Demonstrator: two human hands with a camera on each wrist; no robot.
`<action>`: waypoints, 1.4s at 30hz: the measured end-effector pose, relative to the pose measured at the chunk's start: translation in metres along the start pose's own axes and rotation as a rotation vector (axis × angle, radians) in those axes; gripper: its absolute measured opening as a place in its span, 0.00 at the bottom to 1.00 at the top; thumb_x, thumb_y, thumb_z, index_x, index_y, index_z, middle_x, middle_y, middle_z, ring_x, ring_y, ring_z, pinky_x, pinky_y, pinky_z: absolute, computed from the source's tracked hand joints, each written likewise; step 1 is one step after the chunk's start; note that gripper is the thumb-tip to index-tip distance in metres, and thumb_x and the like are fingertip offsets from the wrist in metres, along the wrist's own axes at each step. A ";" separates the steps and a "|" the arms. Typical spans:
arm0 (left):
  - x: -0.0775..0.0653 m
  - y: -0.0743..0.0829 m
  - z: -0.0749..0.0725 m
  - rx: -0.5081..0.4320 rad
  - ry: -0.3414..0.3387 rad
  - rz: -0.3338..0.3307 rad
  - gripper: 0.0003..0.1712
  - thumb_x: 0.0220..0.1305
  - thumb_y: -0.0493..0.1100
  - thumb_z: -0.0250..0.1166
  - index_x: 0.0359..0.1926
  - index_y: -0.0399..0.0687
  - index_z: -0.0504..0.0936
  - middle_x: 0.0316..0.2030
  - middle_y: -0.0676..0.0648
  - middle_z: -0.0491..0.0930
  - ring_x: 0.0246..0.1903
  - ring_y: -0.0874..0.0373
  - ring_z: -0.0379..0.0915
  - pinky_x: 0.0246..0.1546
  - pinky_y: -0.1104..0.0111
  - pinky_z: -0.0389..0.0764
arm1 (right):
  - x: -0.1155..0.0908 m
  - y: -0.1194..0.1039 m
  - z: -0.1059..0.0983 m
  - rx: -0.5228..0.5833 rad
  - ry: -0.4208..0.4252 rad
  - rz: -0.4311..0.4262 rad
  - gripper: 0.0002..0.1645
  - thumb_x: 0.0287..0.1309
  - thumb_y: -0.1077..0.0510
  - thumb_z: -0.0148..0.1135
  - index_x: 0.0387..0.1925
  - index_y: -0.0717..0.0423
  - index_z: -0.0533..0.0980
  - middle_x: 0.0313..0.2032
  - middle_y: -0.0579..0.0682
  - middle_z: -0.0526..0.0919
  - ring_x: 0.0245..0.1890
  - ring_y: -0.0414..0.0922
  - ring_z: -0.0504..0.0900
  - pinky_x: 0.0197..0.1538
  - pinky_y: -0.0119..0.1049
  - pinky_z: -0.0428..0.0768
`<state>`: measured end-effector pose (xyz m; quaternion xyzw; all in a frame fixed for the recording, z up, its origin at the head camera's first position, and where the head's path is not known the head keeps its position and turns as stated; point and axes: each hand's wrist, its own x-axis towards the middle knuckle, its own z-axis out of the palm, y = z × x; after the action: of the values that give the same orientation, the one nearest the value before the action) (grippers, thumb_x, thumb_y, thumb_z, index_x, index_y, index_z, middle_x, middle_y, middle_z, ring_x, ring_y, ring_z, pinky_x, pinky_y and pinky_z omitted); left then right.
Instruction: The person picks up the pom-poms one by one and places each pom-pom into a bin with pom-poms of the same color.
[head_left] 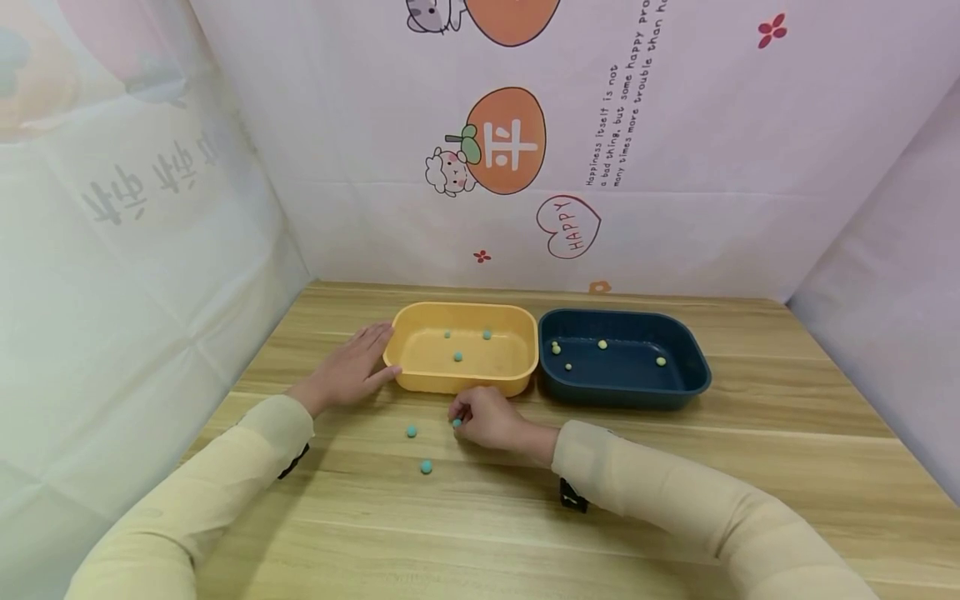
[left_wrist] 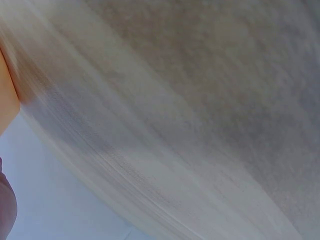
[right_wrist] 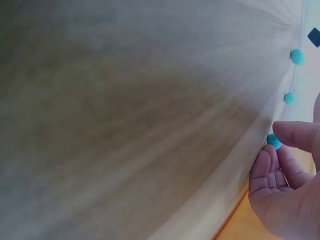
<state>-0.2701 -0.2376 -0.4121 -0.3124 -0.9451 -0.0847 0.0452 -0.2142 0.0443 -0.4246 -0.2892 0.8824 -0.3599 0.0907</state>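
Note:
My right hand (head_left: 487, 418) is in front of the yellow tub, thumb and fingertips pinching a small teal ball (right_wrist: 273, 141) at the tabletop. My left hand (head_left: 352, 371) rests with fairly straight fingers against the left side of the yellow tub (head_left: 427, 383), the thumb at its front corner. Two more teal balls lie on the table left of the right hand: one ball (head_left: 412, 432) farther back, another ball (head_left: 426, 467) nearer. Inside the yellow tub are three teal balls, one at the middle (head_left: 458, 357). The left wrist view shows mostly blurred tabletop.
A dark blue tub (head_left: 626, 398) stands right beside the yellow one, with several pale yellow balls in it, one ball (head_left: 661, 362) at its right. Both tubs are on a wooden table (head_left: 780, 467). White printed cloth (head_left: 360, 167) hangs behind and at the sides.

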 end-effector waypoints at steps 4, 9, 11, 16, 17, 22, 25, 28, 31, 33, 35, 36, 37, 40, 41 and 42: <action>0.000 0.001 0.000 0.000 0.000 -0.003 0.45 0.74 0.61 0.47 0.73 0.28 0.48 0.72 0.32 0.49 0.73 0.43 0.41 0.72 0.54 0.41 | 0.000 0.000 0.000 0.003 0.006 -0.007 0.06 0.51 0.69 0.70 0.31 0.59 0.82 0.29 0.47 0.81 0.29 0.37 0.77 0.34 0.29 0.78; 0.000 0.002 0.000 -0.008 -0.003 -0.004 0.45 0.74 0.60 0.47 0.73 0.28 0.47 0.72 0.32 0.49 0.73 0.43 0.42 0.72 0.54 0.41 | -0.001 0.000 0.000 0.018 0.003 -0.001 0.06 0.51 0.69 0.70 0.31 0.58 0.82 0.28 0.46 0.81 0.28 0.37 0.76 0.34 0.30 0.78; -0.001 0.002 0.000 -0.014 -0.006 -0.008 0.45 0.74 0.60 0.47 0.73 0.28 0.47 0.73 0.33 0.49 0.73 0.44 0.42 0.72 0.54 0.40 | -0.001 -0.001 0.000 0.025 0.000 0.005 0.06 0.51 0.68 0.70 0.31 0.58 0.82 0.28 0.46 0.81 0.28 0.37 0.76 0.34 0.30 0.78; -0.001 0.002 0.000 -0.022 -0.001 -0.012 0.45 0.74 0.60 0.47 0.73 0.29 0.48 0.73 0.33 0.49 0.73 0.44 0.42 0.72 0.54 0.41 | -0.002 0.000 -0.002 0.069 -0.005 0.024 0.07 0.49 0.69 0.71 0.31 0.58 0.82 0.28 0.45 0.80 0.28 0.38 0.76 0.32 0.29 0.78; -0.001 0.002 0.000 -0.022 0.000 -0.011 0.45 0.74 0.60 0.47 0.73 0.29 0.48 0.73 0.33 0.49 0.73 0.44 0.42 0.72 0.54 0.41 | -0.002 0.000 -0.002 0.079 -0.005 0.028 0.08 0.48 0.69 0.71 0.31 0.58 0.82 0.28 0.44 0.80 0.28 0.38 0.76 0.32 0.29 0.77; -0.001 0.003 -0.001 -0.023 -0.003 -0.012 0.45 0.74 0.60 0.47 0.73 0.28 0.47 0.73 0.33 0.49 0.73 0.43 0.42 0.72 0.54 0.40 | -0.002 -0.001 -0.005 0.110 0.006 0.015 0.08 0.47 0.70 0.71 0.32 0.59 0.82 0.27 0.44 0.80 0.27 0.38 0.76 0.32 0.29 0.77; 0.000 0.003 -0.001 -0.018 -0.007 -0.013 0.44 0.74 0.59 0.47 0.73 0.28 0.47 0.73 0.33 0.49 0.73 0.44 0.42 0.72 0.54 0.41 | -0.003 -0.002 -0.007 0.122 0.016 -0.003 0.08 0.49 0.69 0.70 0.33 0.61 0.82 0.29 0.46 0.81 0.28 0.38 0.77 0.33 0.29 0.78; 0.000 0.003 -0.002 -0.013 -0.011 -0.014 0.44 0.75 0.59 0.47 0.73 0.29 0.47 0.73 0.33 0.49 0.73 0.44 0.42 0.72 0.55 0.41 | -0.004 -0.003 -0.009 0.131 0.022 -0.015 0.07 0.52 0.69 0.70 0.34 0.62 0.82 0.30 0.46 0.81 0.29 0.38 0.77 0.34 0.29 0.78; 0.000 0.003 -0.002 -0.011 -0.010 -0.013 0.44 0.74 0.59 0.47 0.73 0.28 0.48 0.73 0.33 0.49 0.73 0.44 0.42 0.72 0.55 0.41 | -0.005 -0.005 -0.012 0.137 0.020 -0.015 0.06 0.53 0.68 0.70 0.35 0.62 0.82 0.30 0.46 0.81 0.30 0.39 0.77 0.35 0.30 0.78; 0.000 0.003 -0.002 -0.012 -0.010 -0.013 0.44 0.74 0.59 0.47 0.73 0.29 0.48 0.73 0.33 0.49 0.73 0.44 0.42 0.72 0.55 0.41 | -0.005 -0.007 -0.014 0.144 0.019 -0.012 0.07 0.53 0.68 0.70 0.36 0.62 0.82 0.30 0.46 0.81 0.29 0.39 0.76 0.35 0.30 0.78; 0.000 0.003 -0.001 -0.008 -0.010 -0.013 0.44 0.74 0.59 0.47 0.73 0.29 0.48 0.73 0.33 0.49 0.73 0.44 0.42 0.72 0.55 0.41 | -0.006 -0.009 -0.016 0.153 0.019 -0.010 0.07 0.53 0.69 0.69 0.36 0.63 0.82 0.29 0.47 0.81 0.29 0.39 0.76 0.34 0.30 0.77; 0.000 0.003 -0.001 -0.007 -0.010 -0.013 0.44 0.74 0.59 0.47 0.73 0.29 0.48 0.72 0.33 0.49 0.73 0.44 0.42 0.72 0.54 0.41 | -0.006 -0.009 -0.017 0.158 0.022 -0.012 0.07 0.53 0.69 0.69 0.36 0.64 0.82 0.29 0.46 0.81 0.29 0.39 0.76 0.34 0.30 0.77; 0.000 0.003 -0.001 -0.004 -0.010 -0.013 0.45 0.74 0.60 0.47 0.73 0.29 0.48 0.72 0.33 0.49 0.73 0.44 0.42 0.72 0.54 0.41 | -0.006 -0.011 -0.018 0.163 0.025 -0.010 0.07 0.52 0.69 0.69 0.36 0.64 0.82 0.29 0.46 0.81 0.28 0.39 0.76 0.34 0.29 0.77; 0.000 0.003 -0.001 -0.005 -0.013 -0.014 0.45 0.74 0.60 0.47 0.73 0.29 0.48 0.73 0.33 0.49 0.73 0.44 0.41 0.72 0.54 0.41 | -0.006 -0.014 -0.022 0.165 0.046 -0.017 0.06 0.52 0.71 0.67 0.34 0.64 0.82 0.29 0.46 0.81 0.27 0.39 0.76 0.33 0.29 0.77; 0.001 0.003 -0.001 -0.006 -0.013 -0.015 0.45 0.74 0.60 0.47 0.73 0.29 0.48 0.73 0.33 0.49 0.73 0.44 0.41 0.72 0.54 0.41 | -0.006 -0.015 -0.024 0.165 0.054 -0.018 0.06 0.52 0.71 0.67 0.34 0.63 0.82 0.29 0.46 0.81 0.27 0.39 0.75 0.33 0.28 0.77; 0.001 0.003 -0.001 -0.006 -0.014 -0.015 0.45 0.74 0.60 0.47 0.73 0.29 0.48 0.73 0.33 0.49 0.73 0.44 0.41 0.72 0.54 0.41 | -0.006 -0.017 -0.025 0.164 0.062 -0.023 0.06 0.52 0.71 0.67 0.34 0.63 0.82 0.29 0.46 0.81 0.27 0.39 0.75 0.33 0.29 0.77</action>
<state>-0.2690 -0.2354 -0.4106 -0.3060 -0.9474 -0.0857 0.0372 -0.2111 0.0527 -0.3951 -0.2797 0.8489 -0.4407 0.0826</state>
